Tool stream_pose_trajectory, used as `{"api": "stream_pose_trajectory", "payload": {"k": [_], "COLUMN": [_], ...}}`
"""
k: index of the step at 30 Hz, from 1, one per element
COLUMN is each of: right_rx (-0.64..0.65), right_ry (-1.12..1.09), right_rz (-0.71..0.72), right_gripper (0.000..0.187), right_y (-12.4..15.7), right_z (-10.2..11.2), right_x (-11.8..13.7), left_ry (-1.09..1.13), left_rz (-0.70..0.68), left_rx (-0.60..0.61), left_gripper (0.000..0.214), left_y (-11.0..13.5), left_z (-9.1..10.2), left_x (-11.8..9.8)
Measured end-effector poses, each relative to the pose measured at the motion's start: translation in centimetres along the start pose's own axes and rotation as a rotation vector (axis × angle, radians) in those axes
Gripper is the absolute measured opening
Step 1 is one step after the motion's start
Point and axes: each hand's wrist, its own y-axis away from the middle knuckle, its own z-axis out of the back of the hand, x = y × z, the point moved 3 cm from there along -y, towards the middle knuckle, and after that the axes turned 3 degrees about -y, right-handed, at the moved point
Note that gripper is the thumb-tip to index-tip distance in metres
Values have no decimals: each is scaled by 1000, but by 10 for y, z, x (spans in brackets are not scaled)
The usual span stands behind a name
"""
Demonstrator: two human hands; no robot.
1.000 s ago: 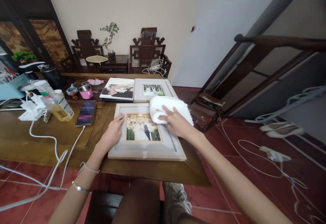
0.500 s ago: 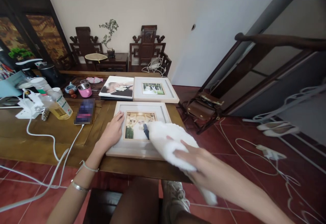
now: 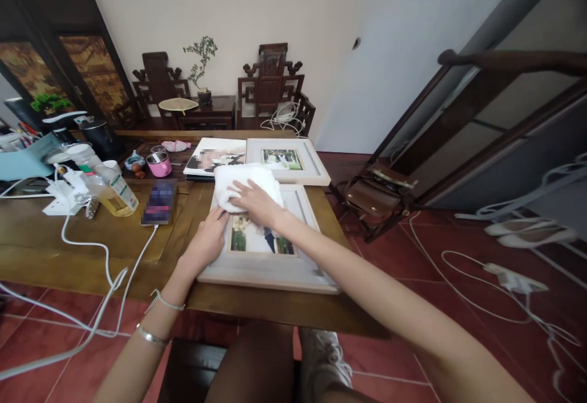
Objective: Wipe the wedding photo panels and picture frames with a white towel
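A white-framed photo (image 3: 275,268) lies flat on the wooden table (image 3: 68,244) in front of me. My left hand (image 3: 206,241) rests on the frame's left border, fingers lying flat. My right hand (image 3: 257,202) presses a folded white cloth (image 3: 238,183) onto the frame's upper left corner, palm down, fingers spread over the cloth. The photo's lower half shows between my arms.
Beyond lie a second white frame (image 3: 287,161) and a photo album (image 3: 213,155). To the left are a phone (image 3: 158,202) on a cable, an oil bottle (image 3: 112,189), a pink cup (image 3: 159,163) and a power strip (image 3: 59,198). A brown bag (image 3: 373,198) hangs right; cables cross the red floor.
My right hand swept the cloth from the frame's top right down to its lower right, then up to the top left. The left hand stayed on the frame's left edge.
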Motion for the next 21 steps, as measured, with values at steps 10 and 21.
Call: {"api": "stream_pose_trajectory", "payload": {"k": [10,21], "right_rx": [181,361], "right_ry": [6,-247], "right_rz": [-370,-315], "right_gripper": [57,73], "right_y": [79,171], "right_z": [27,63], "right_x": [-51,49], "left_ry": [64,59], "left_rz": [5,-44], "left_rx": [-56,-37], "left_gripper": [70,72], "left_y": [2,1], "left_z": [-11,-7], "left_x": [8,9]}}
